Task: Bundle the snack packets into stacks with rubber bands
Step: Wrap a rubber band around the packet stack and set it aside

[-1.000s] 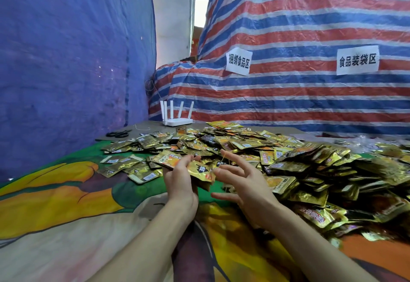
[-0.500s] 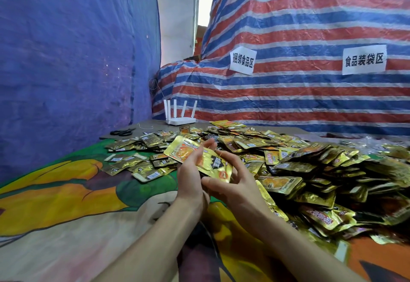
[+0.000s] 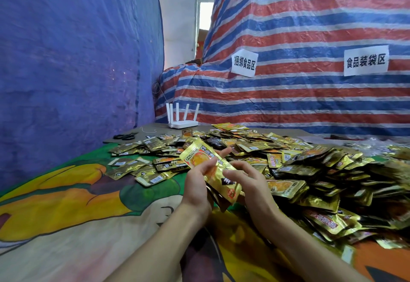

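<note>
Packets of gold foil, a small held stack (image 3: 209,167), sit tilted between both hands just above the near edge of the table, with the top packet showing an orange picture and dark lettering. The left hand (image 3: 196,185) grips the stack from the left, thumb across the top face and fingers underneath. The right hand (image 3: 249,184) curls its thumb and fingers over the stack's right side, seemingly squaring the edges. No rubber band can be made out on the stack or on either hand, so this bundle looks unfinished. Behind and to the right spreads the loose pile (image 3: 315,171), a wide heap of many more gold packets lying at all angles. No banded bundle is visible anywhere, so most of the job appears to remain. Everything rests on a printed cloth (image 3: 66,204) with bright yellow, green and orange shapes. Farther back stand a white router (image 3: 183,124) and dark scissors (image 3: 124,136). A blue tarp (image 3: 66,60) hangs on the left, and a striped tarp (image 3: 310,104) with two paper signs (image 3: 244,64) hangs behind.
</note>
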`<move>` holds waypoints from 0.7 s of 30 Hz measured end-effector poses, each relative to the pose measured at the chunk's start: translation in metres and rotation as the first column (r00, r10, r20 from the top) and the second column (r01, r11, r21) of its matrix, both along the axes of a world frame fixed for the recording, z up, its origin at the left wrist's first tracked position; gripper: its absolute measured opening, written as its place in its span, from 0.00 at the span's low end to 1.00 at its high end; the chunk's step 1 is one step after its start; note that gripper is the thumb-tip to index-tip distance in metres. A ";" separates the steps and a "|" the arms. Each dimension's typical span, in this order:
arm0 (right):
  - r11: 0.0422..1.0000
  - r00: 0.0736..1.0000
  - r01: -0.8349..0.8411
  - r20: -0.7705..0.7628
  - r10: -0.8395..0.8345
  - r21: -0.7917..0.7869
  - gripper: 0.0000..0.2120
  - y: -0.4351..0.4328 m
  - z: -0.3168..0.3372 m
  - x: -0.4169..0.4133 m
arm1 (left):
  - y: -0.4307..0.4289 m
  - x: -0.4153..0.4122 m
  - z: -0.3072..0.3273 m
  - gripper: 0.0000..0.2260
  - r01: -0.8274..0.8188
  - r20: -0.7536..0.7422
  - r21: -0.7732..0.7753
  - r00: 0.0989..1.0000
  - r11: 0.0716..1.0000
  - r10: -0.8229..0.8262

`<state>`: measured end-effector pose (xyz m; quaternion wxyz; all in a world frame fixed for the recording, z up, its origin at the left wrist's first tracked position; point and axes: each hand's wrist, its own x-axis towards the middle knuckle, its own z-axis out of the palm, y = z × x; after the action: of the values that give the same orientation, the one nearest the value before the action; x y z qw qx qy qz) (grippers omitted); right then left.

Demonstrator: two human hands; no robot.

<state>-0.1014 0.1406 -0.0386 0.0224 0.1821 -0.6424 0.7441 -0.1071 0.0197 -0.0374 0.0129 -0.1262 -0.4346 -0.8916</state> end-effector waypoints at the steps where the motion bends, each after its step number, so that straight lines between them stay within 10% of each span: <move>1: 0.999 1.000 0.019 0.001 -0.019 0.042 0.17 0.002 0.001 0.000 | 0.000 0.000 -0.001 0.19 0.014 0.014 -0.015 1.000 1.000 -0.014; 12: 0.841 0.891 0.452 -0.202 -0.407 0.298 0.20 0.033 0.051 -0.018 | 0.009 0.008 -0.001 0.21 -0.403 -0.040 -0.339 0.909 0.850 0.415; 17: 0.477 0.798 0.586 -0.364 -0.481 0.655 0.12 0.042 0.066 -0.059 | 0.013 0.001 -0.009 0.04 -0.437 -0.153 -0.491 0.895 0.754 0.419; 21: -0.029 0.775 0.442 -0.397 -0.492 0.897 0.10 0.036 0.043 -0.070 | 0.015 0.001 -0.015 0.04 -0.489 -0.312 -0.598 0.872 0.635 0.377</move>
<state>-0.1712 0.1765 0.0045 0.1368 -0.0888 -0.9808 0.1071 -0.1056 0.0351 -0.0524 0.2156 -0.0843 -0.7356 -0.6366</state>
